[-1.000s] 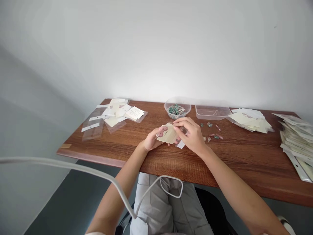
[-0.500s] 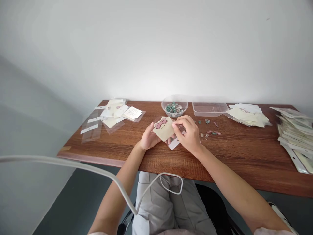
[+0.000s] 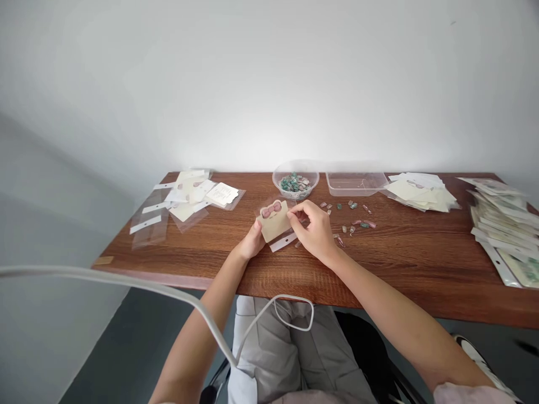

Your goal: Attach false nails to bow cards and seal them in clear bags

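A cream card [image 3: 275,224] with a pink bow print along its upper edge is tilted in front of me. My left hand [image 3: 252,238] grips its left side, the thumb lying on the front. At the card's right edge, my right hand [image 3: 311,230] pinches with thumb and index finger; whether a small piece sits between those fingertips too, I cannot make out. Beneath the card lies a clear plastic bag, its white header strip [image 3: 283,242] with a hole showing below. Several small green and pink hair clips [image 3: 364,224] lie on the table right of my right hand.
A clear round bowl [image 3: 274,180] of green and pink pieces stands at the back, beside a clear rectangular box [image 3: 356,192]. Bags and cards [image 3: 185,196] lie left; loose cards [image 3: 421,193] and a stack of packed bags [image 3: 497,235] are right. A white cable [image 3: 168,290] crosses the foreground.
The card is turned more upright and has shifted slightly left, with the bag's header strip now beneath its lower edge. My right hand has moved a little left along with it.
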Tool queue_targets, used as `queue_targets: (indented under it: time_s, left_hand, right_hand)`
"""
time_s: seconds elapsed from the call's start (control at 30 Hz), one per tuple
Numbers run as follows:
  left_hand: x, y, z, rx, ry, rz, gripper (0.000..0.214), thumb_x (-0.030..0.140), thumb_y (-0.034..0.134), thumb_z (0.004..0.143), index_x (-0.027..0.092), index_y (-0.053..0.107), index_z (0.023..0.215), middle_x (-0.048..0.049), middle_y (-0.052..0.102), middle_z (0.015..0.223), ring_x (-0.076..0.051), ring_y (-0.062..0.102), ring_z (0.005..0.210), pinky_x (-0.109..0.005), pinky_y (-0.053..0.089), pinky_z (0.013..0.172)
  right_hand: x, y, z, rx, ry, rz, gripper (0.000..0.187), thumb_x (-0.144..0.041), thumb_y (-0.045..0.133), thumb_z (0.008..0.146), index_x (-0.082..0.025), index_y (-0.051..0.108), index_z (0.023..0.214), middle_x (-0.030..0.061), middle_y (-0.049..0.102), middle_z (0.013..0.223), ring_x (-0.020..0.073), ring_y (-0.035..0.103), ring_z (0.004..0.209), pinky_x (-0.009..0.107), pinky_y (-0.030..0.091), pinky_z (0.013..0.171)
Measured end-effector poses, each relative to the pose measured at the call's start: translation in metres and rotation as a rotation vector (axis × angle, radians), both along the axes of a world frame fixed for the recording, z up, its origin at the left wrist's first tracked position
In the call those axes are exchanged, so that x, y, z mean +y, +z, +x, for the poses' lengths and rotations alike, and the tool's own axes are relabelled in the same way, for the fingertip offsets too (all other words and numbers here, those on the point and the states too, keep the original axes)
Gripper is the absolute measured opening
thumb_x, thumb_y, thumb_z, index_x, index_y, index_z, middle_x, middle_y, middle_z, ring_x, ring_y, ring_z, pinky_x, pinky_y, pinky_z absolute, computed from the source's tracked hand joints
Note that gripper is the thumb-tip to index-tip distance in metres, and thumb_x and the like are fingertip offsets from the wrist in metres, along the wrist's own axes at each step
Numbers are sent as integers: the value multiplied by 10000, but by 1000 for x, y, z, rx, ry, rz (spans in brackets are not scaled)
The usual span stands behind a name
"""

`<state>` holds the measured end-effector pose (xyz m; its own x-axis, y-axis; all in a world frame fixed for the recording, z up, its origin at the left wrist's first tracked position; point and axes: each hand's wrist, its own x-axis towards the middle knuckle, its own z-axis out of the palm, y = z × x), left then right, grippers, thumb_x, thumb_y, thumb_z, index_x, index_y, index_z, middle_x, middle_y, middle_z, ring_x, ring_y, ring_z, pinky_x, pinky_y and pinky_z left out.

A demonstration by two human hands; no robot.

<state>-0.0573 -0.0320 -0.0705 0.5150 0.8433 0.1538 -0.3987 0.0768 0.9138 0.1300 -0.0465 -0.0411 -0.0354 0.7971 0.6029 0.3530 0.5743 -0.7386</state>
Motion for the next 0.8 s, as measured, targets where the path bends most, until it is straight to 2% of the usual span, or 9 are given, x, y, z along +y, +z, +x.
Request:
queue_targets:
  time_s: [0.17,0.33,0.47,0.6,0.8]
  left_hand:
    - [0,-3,0,-2,15,-80,958,897,605,755,188,683,1394,-176,672,1442,-439,543,1427,-571,422,1199]
    - [0,0,1,-1,71,-138,940,898,649,713,158,739,1285,-178,709,1384,-430,523,1447,-559,355,1249]
    - [-2,11,5,-6,137,-116,852,858,645,758,144,768,1206,-175,734,1338,-419,552,1422,-539,383,1233]
    - [-4,20,9,-6,160,-124,850,853,615,781,126,763,1194,-186,746,1301,-423,564,1407,-528,430,1196]
    - [-1,19,11,8,174,-182,806,846,545,828,130,774,1118,-173,771,1230,-417,541,1430,-526,446,1185]
  right_hand:
    - [-1,-1,-2,5,1,-43,85,-201,585,933,-238,614,862,31,684,825,189,615,747,345,503,719]
    - [-1,-3,-4,-32,7,-26,93,-192,575,948,-232,610,872,34,680,849,187,606,761,337,485,725]
    - [-1,-6,-5,-95,5,11,98,-225,591,970,-230,604,874,29,656,825,188,592,761,328,466,710]
    - [-1,-9,-6,-172,-3,-13,117,-244,612,967,-233,585,854,16,650,788,181,600,735,314,449,693]
    - [-1,-11,-6,-257,-6,-70,180,-279,574,989,-238,536,818,-6,618,705,169,586,669,288,393,647]
